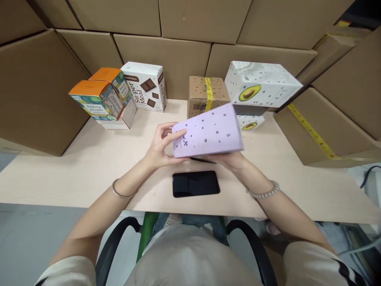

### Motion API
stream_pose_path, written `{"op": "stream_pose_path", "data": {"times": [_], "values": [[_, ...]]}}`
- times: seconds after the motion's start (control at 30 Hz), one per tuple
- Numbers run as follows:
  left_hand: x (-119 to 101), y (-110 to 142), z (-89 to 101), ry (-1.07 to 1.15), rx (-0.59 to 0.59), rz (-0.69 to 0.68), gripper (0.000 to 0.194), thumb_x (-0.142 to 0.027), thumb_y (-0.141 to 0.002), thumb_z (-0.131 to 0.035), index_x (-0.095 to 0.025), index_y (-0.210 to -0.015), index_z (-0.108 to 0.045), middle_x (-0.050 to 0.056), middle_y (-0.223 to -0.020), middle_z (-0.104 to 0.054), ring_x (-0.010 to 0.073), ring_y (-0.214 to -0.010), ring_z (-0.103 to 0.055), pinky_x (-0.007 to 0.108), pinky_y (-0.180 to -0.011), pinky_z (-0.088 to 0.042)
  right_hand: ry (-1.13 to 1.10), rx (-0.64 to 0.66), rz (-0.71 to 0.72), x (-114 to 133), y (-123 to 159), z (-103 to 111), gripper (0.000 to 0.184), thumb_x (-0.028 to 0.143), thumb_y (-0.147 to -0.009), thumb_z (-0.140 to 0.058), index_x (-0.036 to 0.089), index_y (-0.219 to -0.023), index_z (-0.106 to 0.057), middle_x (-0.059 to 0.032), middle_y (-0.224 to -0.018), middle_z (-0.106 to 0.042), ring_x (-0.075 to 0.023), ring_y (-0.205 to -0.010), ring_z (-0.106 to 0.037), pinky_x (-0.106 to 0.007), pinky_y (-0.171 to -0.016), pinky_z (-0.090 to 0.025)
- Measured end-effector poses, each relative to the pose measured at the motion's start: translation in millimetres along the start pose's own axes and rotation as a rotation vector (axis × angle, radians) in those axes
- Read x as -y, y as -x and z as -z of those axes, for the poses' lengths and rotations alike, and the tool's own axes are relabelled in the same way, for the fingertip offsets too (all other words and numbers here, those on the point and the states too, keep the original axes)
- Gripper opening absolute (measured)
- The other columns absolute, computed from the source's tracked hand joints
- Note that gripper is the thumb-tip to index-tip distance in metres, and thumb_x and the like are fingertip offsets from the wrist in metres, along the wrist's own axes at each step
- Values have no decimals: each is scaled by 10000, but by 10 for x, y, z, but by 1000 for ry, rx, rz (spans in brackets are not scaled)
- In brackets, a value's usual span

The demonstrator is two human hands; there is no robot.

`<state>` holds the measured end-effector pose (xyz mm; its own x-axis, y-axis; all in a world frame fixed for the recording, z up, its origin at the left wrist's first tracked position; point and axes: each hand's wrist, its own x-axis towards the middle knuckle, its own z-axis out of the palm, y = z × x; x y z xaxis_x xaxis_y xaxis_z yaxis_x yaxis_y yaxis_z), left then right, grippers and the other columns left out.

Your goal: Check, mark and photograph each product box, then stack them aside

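A lilac box with small dark spots is held tilted above the table, its right end higher than its left. My left hand grips its left end, thumb and fingers around the edge. Under the box's right part lies my right hand, its fingers mostly hidden by the box. A thin dark stick-like item shows just below the box; I cannot tell what it is. Nearer to me, a black phone lies flat on the table.
Orange-topped boxes sit stacked on a white box at the left, beside a chocolate meal box. Behind the lilac box stands a spotted brown carton. White avocado boxes are at the right. Large cardboard cartons wall the table.
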<state>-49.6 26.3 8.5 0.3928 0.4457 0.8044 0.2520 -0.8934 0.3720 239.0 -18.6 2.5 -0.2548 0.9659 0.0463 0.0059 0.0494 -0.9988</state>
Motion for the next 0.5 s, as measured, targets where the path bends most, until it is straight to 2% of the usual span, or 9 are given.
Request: {"op": "stream_pose_path", "data": {"times": [0.1, 0.17, 0.23, 0.37, 0.5], "values": [[64, 49, -65, 275, -30, 290, 933, -635, -733, -925, -376, -1541, -537, 80, -1272, -591, 279, -1204, -644, 453, -998, -618, -105, -52, 15, 78, 10, -50, 822, 511, -653, -984, 344, -1359, -597, -73, -1451, -690, -383, -1425, -602, -639, -1200, -529], [81, 65, -101, 483, -19, 499, 931, -632, -775, -895, -377, -1566, -477, 52, -1185, -617, 244, -1090, -691, 412, -932, -632, -106, -73, 42, 131, 1, -90, 852, 609, -653, -963, 337, -1364, -580, -80, -1468, -681, -376, -1432, -594, -603, -1197, -533], [58, 65, -135, 634, -2, 656, 943, -617, -778, -896, -369, -1570, -447, 57, -1224, -641, 242, -1071, -714, 398, -914, -634, -90, -97, 70, 172, -5, -129, 934, 703, -641, -935, 346, -1409, -543, -86, -1514, -645, -382, -1459, -567, -583, -1184, -540], [-60, 54, -228, 894, 52, 845, 950, -641, -763, -882, -313, -1551, -465, 114, -1488, -628, 322, -1259, -697, 427, -976, -630, -77, -90, 80, 198, 1, -171, 1054, 851, -672, -822, 333, -1519, -469, -105, -1503, -633, -411, -1455, -560, -584, -1144, -565], [-108, 76, -335, 1096, 141, 937, 841, -767, -827, -729, -222, -1448, -573, 171, -1445, -693, 379, -1207, -733, 411, -794, -657, -26, -123, 63, 145, -14, -138, 1152, 853, -679, -801, 360, -1624, -362, -94, -1640, -513, -423, -1465, -543, -583, -1121, -577]]}}
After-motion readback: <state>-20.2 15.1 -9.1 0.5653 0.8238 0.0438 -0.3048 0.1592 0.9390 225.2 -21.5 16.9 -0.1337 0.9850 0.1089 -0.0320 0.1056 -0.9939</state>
